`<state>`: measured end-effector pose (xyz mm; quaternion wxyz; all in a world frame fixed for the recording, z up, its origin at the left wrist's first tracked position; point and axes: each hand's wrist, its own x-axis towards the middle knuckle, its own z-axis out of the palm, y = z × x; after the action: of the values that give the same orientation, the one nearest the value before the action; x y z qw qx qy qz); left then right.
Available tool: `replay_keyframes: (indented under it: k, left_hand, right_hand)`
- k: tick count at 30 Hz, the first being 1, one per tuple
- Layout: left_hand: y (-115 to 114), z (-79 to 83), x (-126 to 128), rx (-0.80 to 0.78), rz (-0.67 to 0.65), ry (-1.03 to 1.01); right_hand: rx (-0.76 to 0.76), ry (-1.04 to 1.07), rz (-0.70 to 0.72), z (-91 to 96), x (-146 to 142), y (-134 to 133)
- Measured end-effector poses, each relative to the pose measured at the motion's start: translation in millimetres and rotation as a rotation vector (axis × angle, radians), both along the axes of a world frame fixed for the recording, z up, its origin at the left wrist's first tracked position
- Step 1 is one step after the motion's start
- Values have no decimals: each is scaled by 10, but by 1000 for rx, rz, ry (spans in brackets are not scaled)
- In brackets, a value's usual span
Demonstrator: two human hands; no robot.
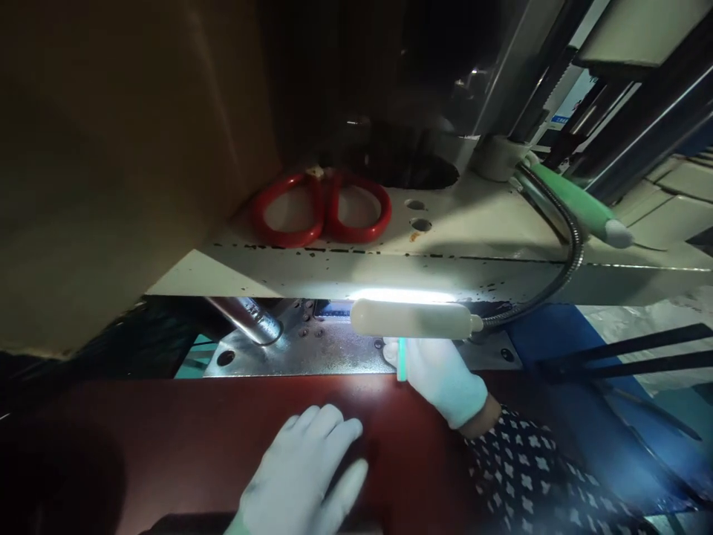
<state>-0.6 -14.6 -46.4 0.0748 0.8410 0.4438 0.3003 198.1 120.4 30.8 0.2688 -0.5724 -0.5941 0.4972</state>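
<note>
My left hand [312, 468], in a white glove, lies flat with fingers spread on a dark red sheet [212, 431] that covers the work surface. My right hand [443, 379], also gloved, reaches under the white lamp head [412, 318] and pinches a thin teal tool [401, 365] at the edge of the shiny metal plate [328, 349]. A dotted dark sleeve covers the right forearm.
Red-handled scissors [323, 208] rest on the white machine arm [445, 253] above. A gooseneck [568, 260] carries the lamp. A green-handled tool [579, 204] lies at the right. A metal cylinder [250, 319] angles down at the left. Brown cardboard [111, 148] fills the upper left.
</note>
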Motion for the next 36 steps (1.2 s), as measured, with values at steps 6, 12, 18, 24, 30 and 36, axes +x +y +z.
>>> replay_keyframes:
  k: [6, 12, 18, 24, 30, 36]
  left_hand:
    - [20, 8, 7, -65, 18, 25]
    - [23, 16, 7, -73, 1, -4]
    - [24, 42, 22, -93, -1, 13]
    - [14, 52, 15, -139, -11, -23]
    - [67, 262, 97, -114, -31, -141]
    - [59, 230, 106, -182, -37, -189]
  right_hand:
    - [-368, 416, -223, 6, -87, 11]
    - [-133, 379, 3, -103, 36, 28]
    - [-38, 386, 114, -233, 153, 66]
    - [-32, 365, 36, -134, 14, 163]
    - [-159, 403, -19, -189, 119, 109]
    - [-394, 625, 135, -332, 161, 121]
